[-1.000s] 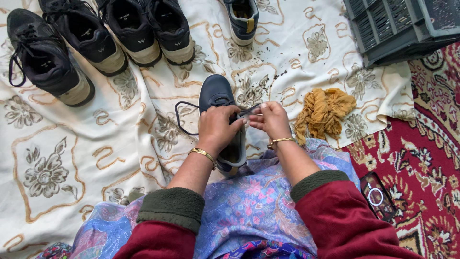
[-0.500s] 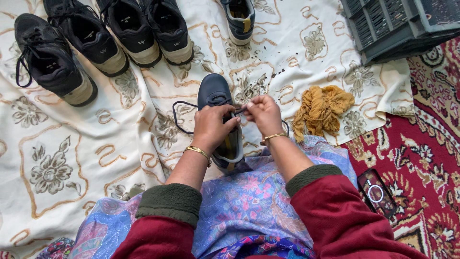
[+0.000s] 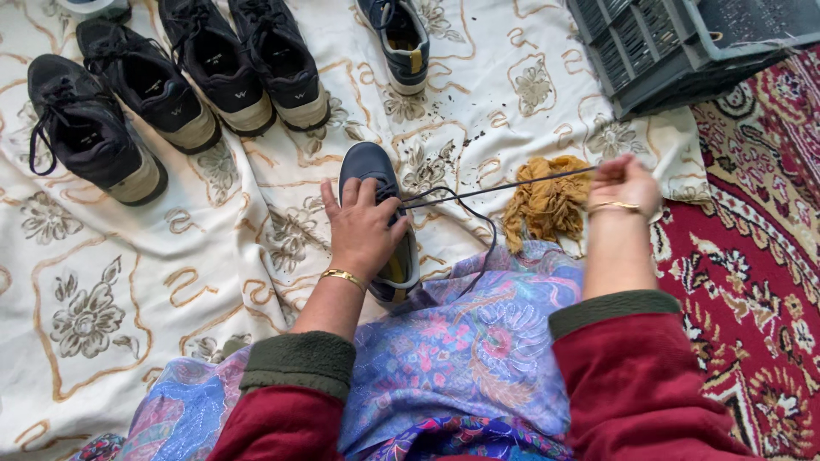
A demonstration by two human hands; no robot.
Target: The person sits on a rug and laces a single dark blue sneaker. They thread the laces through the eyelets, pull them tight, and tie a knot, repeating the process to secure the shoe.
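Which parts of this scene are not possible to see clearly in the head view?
- Lacing of the navy shoe: covered by the left hand.
- Tip of the lace: hidden inside the right hand.
- Grey crate: cut off by the top and right edges.
- White object: mostly cut off by the top edge.
- Specks on the cloth near the shoe: too small to tell.

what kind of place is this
Probably a home floor set up for shoe care: a patterned red carpet covered by a floral white cloth, with black shoes lined up and a grey plastic crate nearby.
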